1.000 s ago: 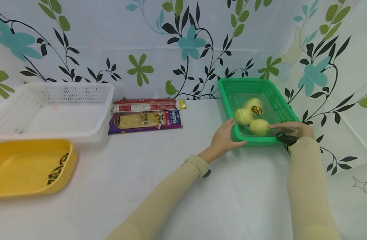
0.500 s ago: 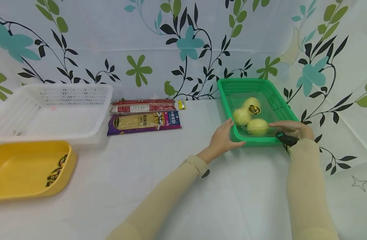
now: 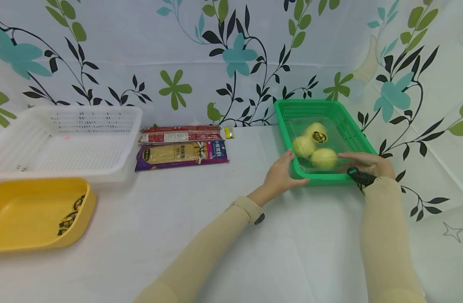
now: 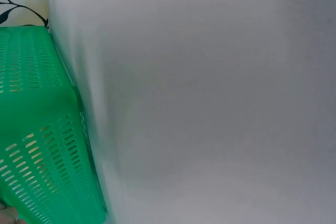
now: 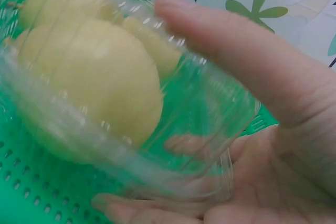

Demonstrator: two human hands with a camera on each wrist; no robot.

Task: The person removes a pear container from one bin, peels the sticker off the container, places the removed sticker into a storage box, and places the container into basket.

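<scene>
A clear plastic box (image 5: 194,98) of yellow pears (image 5: 100,77) sits in the green basket (image 3: 303,108), with a dark round sticker on its top. My right hand (image 5: 294,145) holds the box at its right end, thumb over the top and fingers beneath. The head view shows this hand (image 3: 371,163) reaching over the basket's front right corner. At the front left corner my left hand (image 3: 278,174) touches the basket from outside, thumb along the front and fingers fairly straight along the left side. Just its fingertips (image 4: 8,214) show in the left wrist view, beside the basket wall (image 4: 42,150).
A white basket (image 3: 91,141) stands at the back left, with a yellow tray (image 3: 30,210) in front of it. A purple noodle packet (image 3: 182,155), red packets (image 3: 182,134) and a small yellow packet (image 3: 230,132) lie at the back middle. A patterned cloth hangs behind.
The box of pears has shifted very slightly to the left within the basket, along with my right hand. My left hand stays at the basket's corner.
</scene>
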